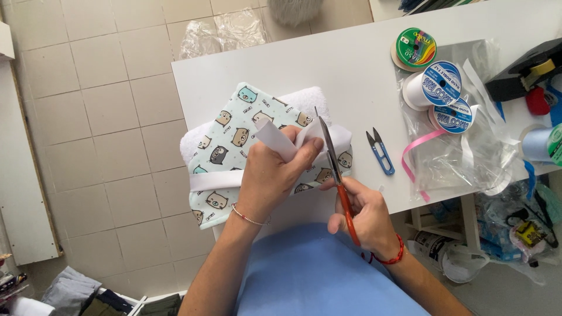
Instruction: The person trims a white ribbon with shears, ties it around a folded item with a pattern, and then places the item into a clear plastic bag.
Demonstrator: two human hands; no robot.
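My left hand (275, 172) pinches the ends of a white ribbon (218, 180) that is wrapped around a pale green cloth (234, 140) printed with cat faces. Under the cloth lies a folded white towel (310, 99), both at the table's front left corner. My right hand (366, 216) grips orange-handled scissors (333, 161). Their blades point away from me, right beside the ribbon ends at my left fingertips.
Small blue thread snips (380, 153) lie to the right on the white table (357, 70). Farther right are ribbon spools (436, 85), a green spool (414, 48), a loose pink ribbon (415, 153), clear plastic wrap (462, 158) and a black tape dispenser (524, 73). Tiled floor lies to the left.
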